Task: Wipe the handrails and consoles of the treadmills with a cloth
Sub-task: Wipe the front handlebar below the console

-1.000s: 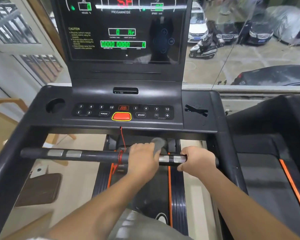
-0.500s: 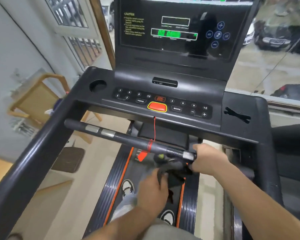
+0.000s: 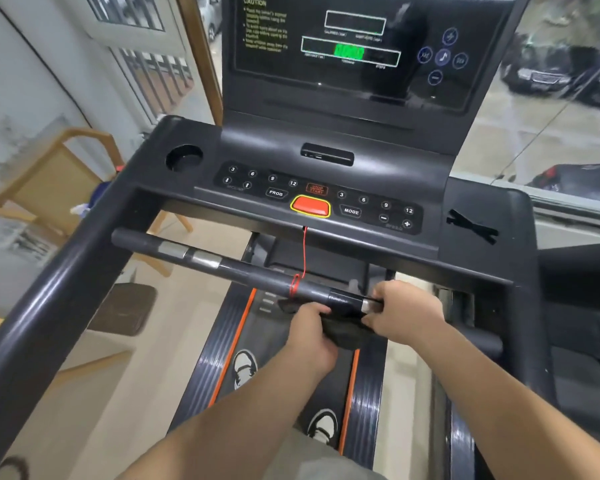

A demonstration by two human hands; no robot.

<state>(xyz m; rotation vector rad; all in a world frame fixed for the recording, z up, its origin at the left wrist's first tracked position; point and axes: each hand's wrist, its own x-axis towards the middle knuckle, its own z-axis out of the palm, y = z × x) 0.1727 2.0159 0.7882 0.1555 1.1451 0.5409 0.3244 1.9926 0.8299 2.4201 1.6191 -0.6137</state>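
Observation:
A black crossbar handrail point(image 3: 243, 271) with metal sensor plates runs below the treadmill console point(image 3: 326, 199). My left hand point(image 3: 309, 337) grips a dark cloth point(image 3: 345, 334) just under the bar's right part. My right hand point(image 3: 409, 313) is curled round the bar's right end at a metal plate, its thumb touching the cloth's edge. The cloth hangs bunched between my two hands. A long black side handrail point(image 3: 66, 271) slopes down at the left.
A red safety cord point(image 3: 304, 251) runs from the red button to the bar. The lit screen point(image 3: 361, 46) stands above the console, with a cup holder point(image 3: 184, 157) at its left. A second treadmill point(image 3: 575, 306) is at the right, a wooden chair point(image 3: 59, 174) at the left.
My left hand came off the top of the bar, dropped with the cloth, and now holds it up under the bar. My right hand stayed on the bar. My view swung left.

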